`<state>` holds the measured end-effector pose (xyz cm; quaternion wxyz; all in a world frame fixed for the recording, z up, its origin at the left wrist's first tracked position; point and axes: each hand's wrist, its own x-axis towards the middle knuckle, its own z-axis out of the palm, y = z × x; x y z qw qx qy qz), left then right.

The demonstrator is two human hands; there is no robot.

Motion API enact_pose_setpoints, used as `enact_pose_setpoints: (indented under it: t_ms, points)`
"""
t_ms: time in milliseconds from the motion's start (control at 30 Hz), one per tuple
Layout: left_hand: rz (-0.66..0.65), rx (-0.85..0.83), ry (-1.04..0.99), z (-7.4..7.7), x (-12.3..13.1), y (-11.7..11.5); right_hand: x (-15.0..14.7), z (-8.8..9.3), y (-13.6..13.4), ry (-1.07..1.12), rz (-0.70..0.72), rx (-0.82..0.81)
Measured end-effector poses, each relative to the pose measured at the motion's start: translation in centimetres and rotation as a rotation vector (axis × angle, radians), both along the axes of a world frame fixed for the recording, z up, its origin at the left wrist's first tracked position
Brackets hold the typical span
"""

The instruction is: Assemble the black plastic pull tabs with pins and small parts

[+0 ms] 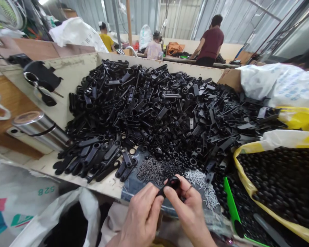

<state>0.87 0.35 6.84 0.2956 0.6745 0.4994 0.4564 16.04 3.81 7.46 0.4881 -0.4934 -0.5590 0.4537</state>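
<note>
Black plastic lever arm [170, 188] sits pinched between both hands, its round ring end tipped up just above the fingers. The left hand [141, 212] and the right hand [187, 211] are close together, almost touching, with thumbs and fingertips closed on the part from either side. A thin ring [189, 188] circles one finger of the right hand.

The hands are at the near edge of the heap of black plastic parts [149, 113], which covers a pale tabletop [108, 181]. Just in front of the heap, a patch of denim cloth [134, 187] carries a small mound of dark screws [154, 169], with a scatter of silver pins [203, 185] beside it. To the right of the heap, a yellow-rimmed bag [249, 175] holds round black pieces, and a green plastic strip [230, 206] lies at its edge. To the left of the heap, a steel cylinder [38, 130] lies on its side. Far beyond the heap, a co-worker in a maroon shirt [211, 41] leans over a long bench [195, 60], and two other people sit nearby.
</note>
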Motion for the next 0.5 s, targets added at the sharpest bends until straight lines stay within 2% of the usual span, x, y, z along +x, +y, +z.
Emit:
enact_pose_setpoints:
  t_ms: [67,133,200,233,367,433,500]
  points:
    - [0.121,0.013,-0.044,-1.1,0.0,-0.3,-0.6,-1.0,0.0,0.052,-0.024,-0.044]
    - [0.13,-0.025,-0.076,-2.0,-0.6,-0.8,-0.9,-1.8,-0.1,0.1,0.033,-0.095]
    - [0.09,-0.055,-0.033,-2.6,-1.8,-1.7,-1.2,-2.1,0.1,0.115,0.137,-0.15]
    - [0.111,-0.046,-0.012,-2.7,-2.5,-2.1,-1.6,-2.1,0.3,0.109,0.185,-0.173]
    - [0.463,0.131,0.001,-3.4,-5.1,-2.5,-5.8,-0.7,2.7,0.036,0.335,-0.153]
    - [0.544,0.235,0.089,-3.6,-6.3,-1.6,-8.5,0.4,4.8,-0.044,0.403,-0.076]
    - [0.573,0.299,0.232,-3.9,-7.7,-0.1,-10.4,1.4,7.0,-0.26,0.412,0.041]
